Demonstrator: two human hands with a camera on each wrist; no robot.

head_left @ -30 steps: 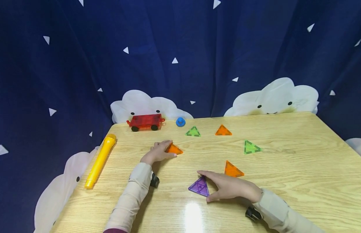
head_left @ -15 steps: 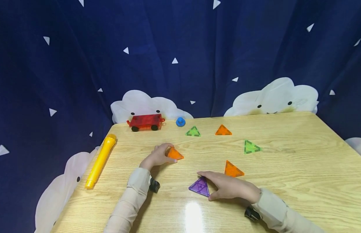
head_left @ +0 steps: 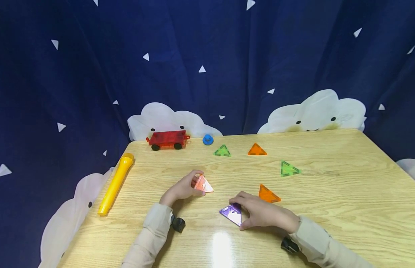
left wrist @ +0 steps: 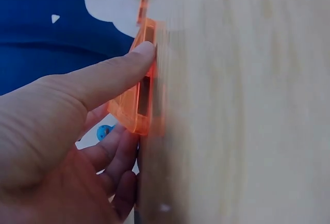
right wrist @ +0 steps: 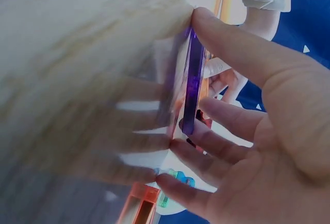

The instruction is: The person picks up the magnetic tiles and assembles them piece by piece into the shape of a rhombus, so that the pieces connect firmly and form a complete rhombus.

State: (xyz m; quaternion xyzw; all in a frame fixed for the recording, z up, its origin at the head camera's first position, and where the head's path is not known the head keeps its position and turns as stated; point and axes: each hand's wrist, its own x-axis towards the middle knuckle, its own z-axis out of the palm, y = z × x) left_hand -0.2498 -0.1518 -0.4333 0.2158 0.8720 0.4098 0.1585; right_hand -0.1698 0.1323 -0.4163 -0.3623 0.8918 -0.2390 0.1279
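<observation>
My left hand pinches an orange triangle tile, tilted up off the wooden table. In the left wrist view the thumb lies on the orange tile with fingers beneath. My right hand grips a purple triangle tile by its right side, one edge raised. The right wrist view shows the purple tile held edge-on between thumb and fingers.
Another orange triangle lies just behind my right hand. Farther back are a green triangle, an orange triangle and a green triangle. A red toy wagon, a blue knob and a yellow toy microphone sit at the left.
My left hand has lifted the orange tile off the table and tilted it upward. My right hand has curled round the purple tile and raised one edge.
</observation>
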